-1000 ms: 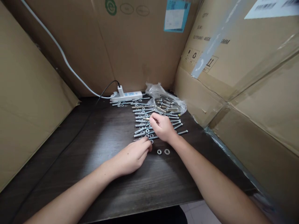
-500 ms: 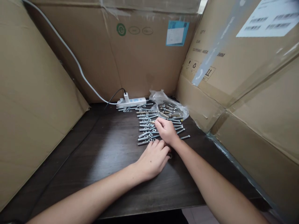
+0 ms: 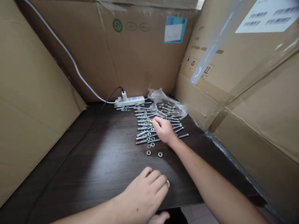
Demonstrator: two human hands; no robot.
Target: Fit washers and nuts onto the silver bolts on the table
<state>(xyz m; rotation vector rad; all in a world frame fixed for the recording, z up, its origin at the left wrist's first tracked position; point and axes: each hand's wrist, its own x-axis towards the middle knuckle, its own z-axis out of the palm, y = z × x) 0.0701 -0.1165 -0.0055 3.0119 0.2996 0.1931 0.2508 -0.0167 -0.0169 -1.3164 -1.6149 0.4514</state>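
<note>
My right hand (image 3: 163,130) is closed over the row of bolts, and a short brass-coloured end (image 3: 150,121) shows at its fingertips; the rest of that piece is hidden. Near the table's front edge is my left hand (image 3: 146,193), its fingers curled down. A shiny metal ring (image 3: 168,183), a washer or nut, peeks out beside its fingers. Two loose nuts, a left one (image 3: 149,152) and a right one (image 3: 160,154), lie between the hands and the row. Long bolts (image 3: 184,135), metal sleeves (image 3: 140,142) and washers (image 3: 152,144) lie side by side.
Behind the row, a clear plastic bag (image 3: 155,95) holds several assembled anchor bolts (image 3: 167,109). A white power strip (image 3: 135,100) with a plugged-in charger stands at the back, and a black cable (image 3: 67,155) crosses the dark table. Cardboard boxes (image 3: 144,59) wall in three sides.
My left hand has moved back toward the table's front edge, with the metal ring at its fingers. Two nuts and some washers are uncovered. My right hand stays over the row.
</note>
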